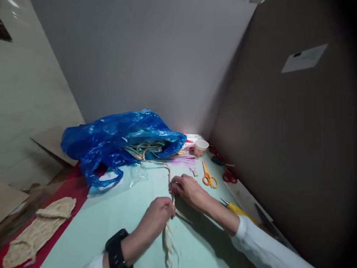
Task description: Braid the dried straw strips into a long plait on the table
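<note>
A pale cord of twisted plant fibre [169, 172] runs from the mouth of a blue plastic bag down to my hands. My right hand [187, 189] pinches it in the middle of the table. Just below and to the left, my left hand [161, 209], with a black watch on the wrist, is closed on the same cord. Beneath my left hand, loose fibre strands [167, 243] hang toward the near edge, and one thin end sticks out to the right. My fingers hide the short stretch of cord they grip.
The blue plastic bag [119, 130] holds dried strands [150, 147]. Orange scissors [208, 175], a paper cup [200, 148] and red-handled scissors [230, 177] lie at the back right. A yellow-handled tool [237, 209] sits beside my right forearm. At left is a woven sole-shaped piece [41, 227].
</note>
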Demonstrator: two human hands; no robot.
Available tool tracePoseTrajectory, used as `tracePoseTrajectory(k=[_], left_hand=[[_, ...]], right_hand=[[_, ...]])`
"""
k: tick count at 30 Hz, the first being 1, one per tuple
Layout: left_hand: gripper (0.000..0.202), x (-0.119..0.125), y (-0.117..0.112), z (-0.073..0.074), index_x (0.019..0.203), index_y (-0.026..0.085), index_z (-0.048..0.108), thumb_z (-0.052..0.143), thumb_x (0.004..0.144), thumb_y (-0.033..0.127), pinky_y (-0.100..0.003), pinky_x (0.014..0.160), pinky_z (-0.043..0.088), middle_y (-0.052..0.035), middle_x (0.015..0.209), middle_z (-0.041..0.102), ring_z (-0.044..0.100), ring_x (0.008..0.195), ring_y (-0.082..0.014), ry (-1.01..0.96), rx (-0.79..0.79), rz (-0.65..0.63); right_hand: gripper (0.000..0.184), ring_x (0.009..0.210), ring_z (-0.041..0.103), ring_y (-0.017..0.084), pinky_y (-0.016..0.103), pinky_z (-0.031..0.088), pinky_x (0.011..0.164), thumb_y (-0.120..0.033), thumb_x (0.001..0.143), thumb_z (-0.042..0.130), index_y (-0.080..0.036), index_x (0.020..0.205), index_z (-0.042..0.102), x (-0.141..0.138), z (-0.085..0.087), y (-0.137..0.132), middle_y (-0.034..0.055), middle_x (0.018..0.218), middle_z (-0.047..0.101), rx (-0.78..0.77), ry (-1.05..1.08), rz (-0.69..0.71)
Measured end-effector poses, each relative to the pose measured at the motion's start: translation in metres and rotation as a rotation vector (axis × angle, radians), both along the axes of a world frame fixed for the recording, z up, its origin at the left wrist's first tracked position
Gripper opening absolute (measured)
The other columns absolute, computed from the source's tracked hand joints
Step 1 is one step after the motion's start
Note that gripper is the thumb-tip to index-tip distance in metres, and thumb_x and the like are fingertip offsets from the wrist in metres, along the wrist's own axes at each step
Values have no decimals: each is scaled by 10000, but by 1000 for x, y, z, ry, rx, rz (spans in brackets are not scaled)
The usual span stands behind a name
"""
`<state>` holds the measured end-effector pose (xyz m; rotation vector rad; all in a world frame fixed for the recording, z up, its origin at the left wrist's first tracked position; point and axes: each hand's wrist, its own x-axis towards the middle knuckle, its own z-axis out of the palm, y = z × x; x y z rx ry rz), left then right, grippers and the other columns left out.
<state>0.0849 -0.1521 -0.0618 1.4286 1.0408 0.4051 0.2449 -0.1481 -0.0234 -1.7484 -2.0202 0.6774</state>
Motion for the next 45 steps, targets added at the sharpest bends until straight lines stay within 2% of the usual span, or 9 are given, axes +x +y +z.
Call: tracePoseTrajectory(k=[8, 12, 18, 24, 27, 32, 37, 42, 45], left_hand=[[138, 3, -6, 8, 507, 192, 520, 449, 625, 192, -267, 539, 249, 53, 456, 390, 349, 496, -127, 109, 169, -24], [139, 3, -13, 13, 497, 195, 522, 440, 607, 172, -266, 549, 270, 45, 457, 415, 383, 507, -133, 144, 212, -43], [128, 2, -16, 11, 522, 195, 488, 456, 646, 182, -263, 530, 241, 44, 491, 413, 383, 524, -128, 158, 274, -56], [181, 5, -13, 9, 588, 204, 463, 426, 755, 264, -257, 535, 233, 45, 532, 386, 363, 555, -133, 160, 308, 8], [166, 7, -7, 7, 593, 204, 479, 428, 742, 256, -253, 530, 235, 45, 529, 389, 362, 551, -134, 173, 296, 22], [181, 6, 1, 4, 583, 197, 534, 444, 720, 274, -256, 506, 228, 48, 485, 373, 351, 505, -135, 193, 252, -9], [171, 4, 0, 7, 554, 191, 538, 447, 681, 260, -258, 509, 230, 47, 482, 368, 347, 508, -135, 186, 244, -63], [186, 3, -2, 9, 554, 188, 536, 426, 683, 264, -259, 520, 238, 44, 487, 368, 363, 525, -142, 193, 252, -95], [183, 4, -4, 8, 563, 188, 534, 414, 684, 254, -259, 525, 247, 41, 500, 378, 373, 533, -143, 201, 254, -86]], right_hand=[[278, 815, 552, 172, 263, 392, 741, -188, 924, 383, -148, 1102, 592, -2, -11, -18, 100, 947, 577, 71, -55, -53], [224, 784, 558, 172, 265, 405, 709, -192, 914, 408, -149, 1005, 608, -4, -13, -24, 92, 915, 594, 105, -20, -45], [135, 648, 584, 129, 237, 420, 656, -119, 868, 465, -159, 881, 593, 0, -15, -30, 15, 728, 660, 197, 221, -98], [73, 721, 583, 128, 236, 426, 702, -141, 854, 543, -168, 860, 610, 3, -7, -24, 14, 792, 655, 464, 277, -77], [96, 751, 596, 137, 244, 432, 722, -123, 837, 555, -172, 872, 630, 3, -9, -11, 24, 834, 669, 396, 245, -92], [121, 662, 592, 137, 249, 441, 679, -113, 832, 546, -169, 879, 643, 3, -19, -2, 14, 721, 649, 254, 191, -74], [212, 800, 592, 145, 254, 441, 752, -97, 847, 521, -173, 1015, 625, 7, -17, -13, 66, 959, 626, 242, 82, 19], [210, 858, 580, 155, 253, 448, 769, -153, 916, 415, -169, 988, 611, 3, -12, -29, 94, 1021, 592, 216, 25, 100], [310, 899, 593, 177, 274, 456, 789, -123, 894, 404, -158, 1160, 559, 3, -8, -33, 115, 1063, 607, 210, -7, 75]])
